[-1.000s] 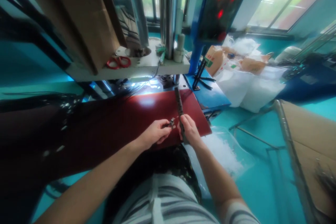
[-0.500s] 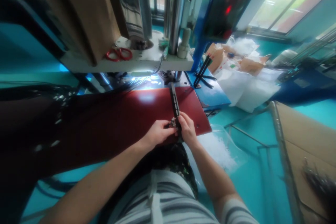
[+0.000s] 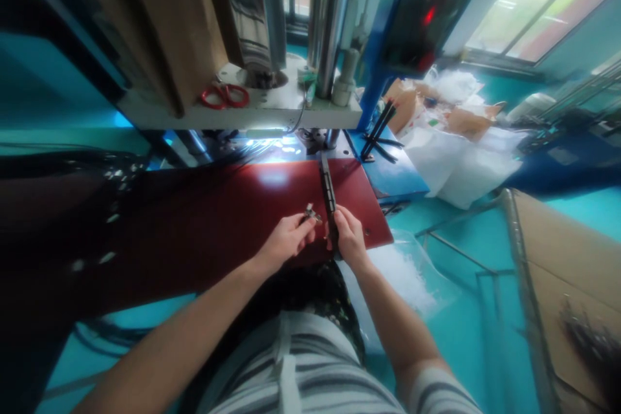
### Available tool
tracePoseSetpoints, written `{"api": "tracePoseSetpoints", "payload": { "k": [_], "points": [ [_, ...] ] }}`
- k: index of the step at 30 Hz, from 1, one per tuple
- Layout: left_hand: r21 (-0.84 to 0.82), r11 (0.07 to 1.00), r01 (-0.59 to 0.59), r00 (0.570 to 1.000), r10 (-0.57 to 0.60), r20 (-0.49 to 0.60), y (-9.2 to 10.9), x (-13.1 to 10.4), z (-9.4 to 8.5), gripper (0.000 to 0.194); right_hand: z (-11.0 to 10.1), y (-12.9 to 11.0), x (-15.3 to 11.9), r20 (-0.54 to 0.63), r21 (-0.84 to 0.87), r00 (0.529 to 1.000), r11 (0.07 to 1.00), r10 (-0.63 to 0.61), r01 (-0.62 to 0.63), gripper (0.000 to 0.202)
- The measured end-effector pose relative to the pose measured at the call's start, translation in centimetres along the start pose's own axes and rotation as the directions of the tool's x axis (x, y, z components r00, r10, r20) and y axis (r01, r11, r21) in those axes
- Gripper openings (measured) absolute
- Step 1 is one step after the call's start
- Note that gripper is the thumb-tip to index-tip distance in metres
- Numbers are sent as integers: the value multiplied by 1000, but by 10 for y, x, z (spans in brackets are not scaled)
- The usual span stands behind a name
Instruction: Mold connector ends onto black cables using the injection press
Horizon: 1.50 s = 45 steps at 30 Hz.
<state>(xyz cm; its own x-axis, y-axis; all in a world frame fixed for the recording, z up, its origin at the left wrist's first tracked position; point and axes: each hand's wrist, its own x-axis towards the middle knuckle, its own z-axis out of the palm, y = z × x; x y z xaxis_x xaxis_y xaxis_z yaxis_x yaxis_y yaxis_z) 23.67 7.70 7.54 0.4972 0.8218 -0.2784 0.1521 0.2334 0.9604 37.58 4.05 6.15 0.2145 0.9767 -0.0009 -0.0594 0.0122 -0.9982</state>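
My right hand [image 3: 350, 235] is closed round the near end of a long, narrow dark bar with a row of slots [image 3: 328, 187]. The bar points away from me over a dark red board [image 3: 252, 200], its far end close to the press. To its left, my left hand [image 3: 287, 236] pinches a small cluster of metal pieces [image 3: 310, 211] between thumb and fingers. The pieces are too small to make out exactly. A gap shows between them and the bar.
Behind the board stands a press with a pale plate [image 3: 272, 118] and steel columns. Red-handled scissors [image 3: 224, 96] lie on that plate. Black strips [image 3: 381, 136] rest on a blue surface at the right. A cardboard-topped stand [image 3: 567, 272] is further right, with white bags [image 3: 451, 155] behind.
My left hand has drawn left and slightly up, away from the bar, with the metal pieces still in its fingers. My right hand keeps its hold on the bar.
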Motion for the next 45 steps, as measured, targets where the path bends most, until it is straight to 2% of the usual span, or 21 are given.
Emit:
{"api": "tracePoseSetpoints", "payload": {
  "k": [3,5,8,11,15,17,20,22,25,29,31,33,35,38,41,45],
  "points": [
    [-56,998,16,1000,-16,-3,2,0,-4,24,-1,-1,-1,-2,24,1000,1000,5,-5,30],
    [-33,999,5,1000,-5,-11,3,-2,-2,20,-1,-1,-1,7,38,1000,999,16,-17,33],
    [115,988,-101,993,108,-55,3,-5,2,17,0,-1,-2,14,47,999,998,30,-31,39],
    [297,934,-199,972,228,-63,2,-7,4,15,0,-1,-3,-3,28,999,999,42,-42,42],
    [353,912,-208,968,243,-59,2,-5,3,18,0,-1,-4,1,24,999,999,43,-43,43],
    [287,940,-183,973,215,-84,3,-3,3,17,0,-1,-4,15,37,999,999,39,-40,43],
    [81,994,-80,990,88,-111,3,-3,2,19,0,-2,-4,20,46,999,998,35,-36,42],
    [-61,998,-2,1000,1,-23,3,-3,2,22,0,-1,-4,12,38,999,999,31,-32,42],
    [-184,977,105,989,-83,125,6,-4,-1,29,-1,0,-4,6,28,1000,999,22,-22,42],
    [-245,936,251,962,-215,165,9,-2,-4,33,-1,1,-4,1,14,1000,999,31,-31,42],
    [-247,927,284,955,-250,161,10,0,-4,32,-1,1,-4,3,23,999,999,40,-40,42],
    [-208,951,231,970,-209,122,10,1,-2,30,-1,0,-4,17,31,999,999,39,-39,42],
    [-115,987,112,993,-108,38,9,1,0,27,-2,0,-4,34,29,999,999,32,-33,42],
    [38,999,-13,998,15,-67,9,0,3,23,-2,1,-3,41,17,998,999,38,-39,43],
    [108,993,-47,996,55,-69,10,-1,4,21,-2,2,-3,41,13,998,998,57,-57,43],
    [110,993,-44,998,49,-36,10,0,3,18,-3,2,-2,40,19,997,997,70,-71,42]
  ]
}}
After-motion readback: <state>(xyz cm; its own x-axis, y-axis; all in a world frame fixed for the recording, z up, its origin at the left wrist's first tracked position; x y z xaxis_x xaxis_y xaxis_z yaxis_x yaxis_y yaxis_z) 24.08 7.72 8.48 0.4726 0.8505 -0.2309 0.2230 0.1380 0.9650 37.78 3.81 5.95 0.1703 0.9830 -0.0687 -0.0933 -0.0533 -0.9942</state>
